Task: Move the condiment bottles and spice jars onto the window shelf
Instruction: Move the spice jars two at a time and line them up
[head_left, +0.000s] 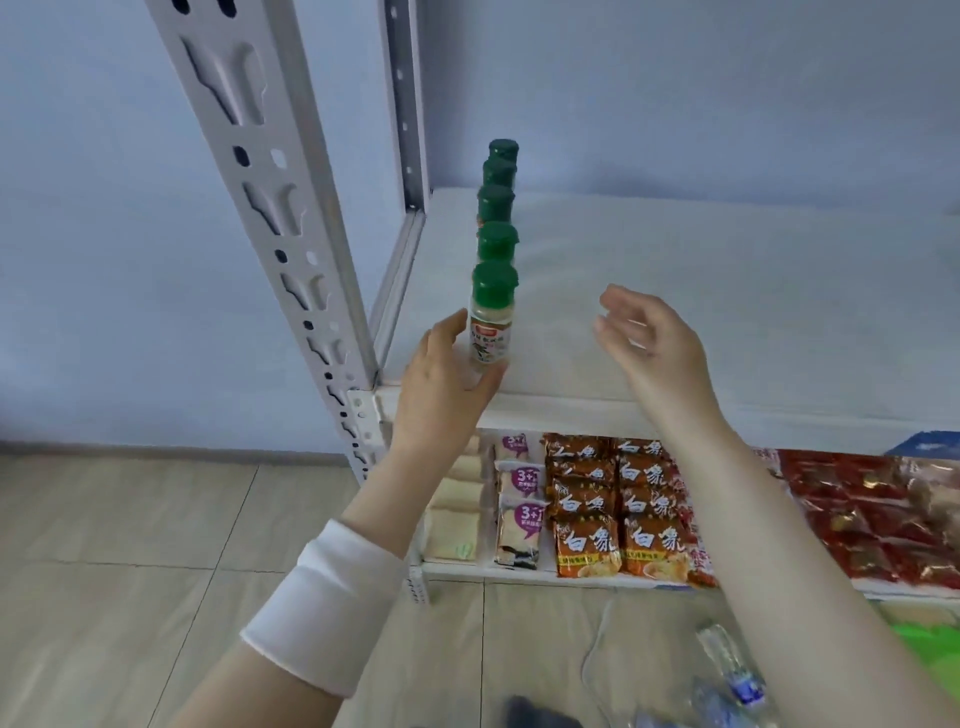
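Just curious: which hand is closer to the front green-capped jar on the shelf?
Left. The left hand holds the front jar low down, from its left side. The right hand hangs apart to the jar's right, over the shelf, fingers loose, holding nothing.

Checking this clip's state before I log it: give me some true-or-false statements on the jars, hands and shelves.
1. Five green-capped jars stand in a row on the upper shelf. True.
2. The left hand holds the front jar. True.
3. The right hand holds a jar. False: it is empty, with its fingers relaxed, above the upper shelf.
4. The jars lie on their sides. False: all stand upright, caps up.
5. Packets lie on the lower shelf. True.
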